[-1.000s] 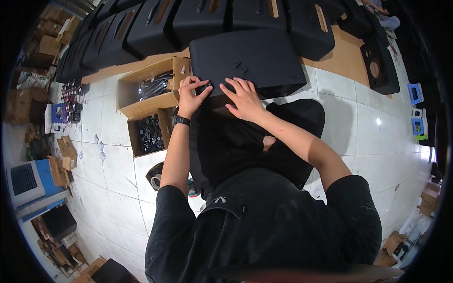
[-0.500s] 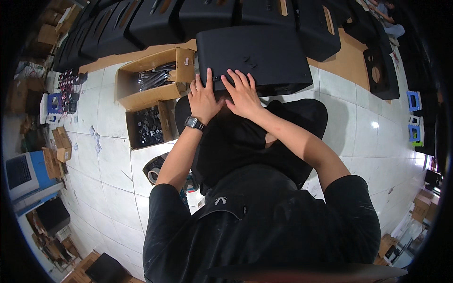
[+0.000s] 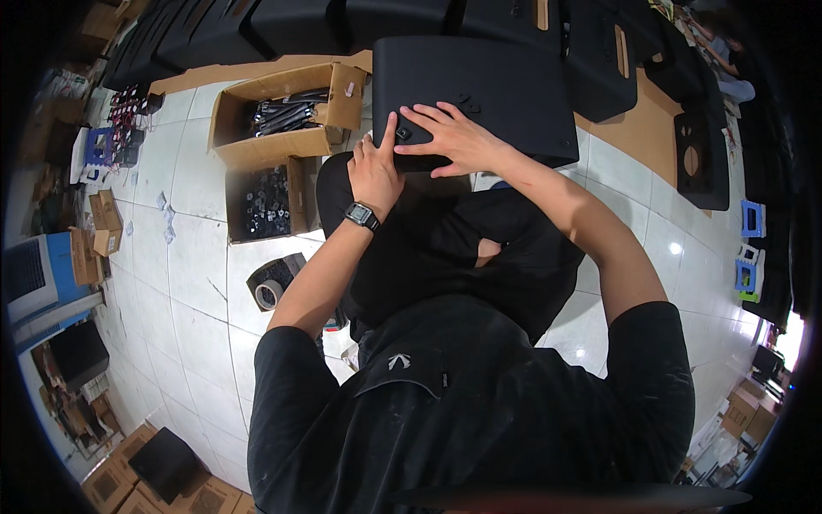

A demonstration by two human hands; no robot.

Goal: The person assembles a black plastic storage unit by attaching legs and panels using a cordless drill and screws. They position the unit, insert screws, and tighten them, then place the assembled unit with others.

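Observation:
A black speaker cabinet [image 3: 479,77] lies in front of my crossed legs, its broad face upward. At its near left corner sits a small square black fitting [image 3: 403,134] with a hole in the middle. My left hand [image 3: 378,176] is at that corner, its index finger stretched along the edge beside the fitting and its other fingers partly bent. Across the near edge, my right hand [image 3: 462,141] lies with fingers spread and pointing left, their tips around the fitting. Two more small black pieces [image 3: 468,104] show near the middle of the face.
An open carton of dark strap-like handles [image 3: 291,113] stands left of the cabinet, with a box of small black fittings [image 3: 269,201] nearer me. A tape roll [image 3: 269,295] lies by my left forearm. More black cabinets [image 3: 291,30] line the back. Another person [image 3: 728,64] sits far right.
My right hand has turned so its fingers point left toward the corner fitting. My left hand has moved slightly down, with its fingers more bent. The whole view has shifted a little.

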